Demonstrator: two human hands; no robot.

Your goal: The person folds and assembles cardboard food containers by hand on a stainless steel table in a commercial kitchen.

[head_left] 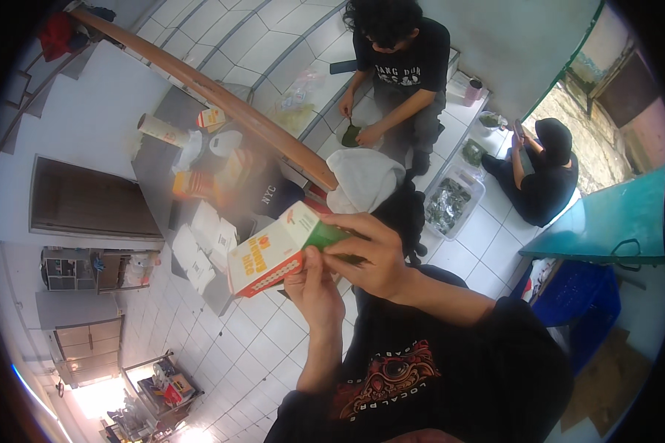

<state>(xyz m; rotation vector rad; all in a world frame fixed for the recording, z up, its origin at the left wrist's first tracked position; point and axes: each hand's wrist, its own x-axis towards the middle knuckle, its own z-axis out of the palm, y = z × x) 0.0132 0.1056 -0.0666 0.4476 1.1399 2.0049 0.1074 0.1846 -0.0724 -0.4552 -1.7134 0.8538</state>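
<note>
A white paper food box (270, 247) with a red patterned side and a green end is raised in front of my chest, tilted up to the right. My left hand (316, 297) grips its lower edge, thumb pressed against the side. My right hand (377, 257) closes over the green end; some of its fingertips are hidden behind the box. Beyond the box, flat white cartons (193, 257) lie on a grey table (153, 164). Further back on it are several orange-and-white boxes (192, 184), partly blurred.
A wooden handrail (207, 87) slants across the table's far side. A cardboard tube (162, 131) lies there. A white cloth (366, 181) hangs ahead. One person (410, 74) sits on tiled steps handling green leaves; another (547, 177) sits beside a clear tub (479, 210) of leaves.
</note>
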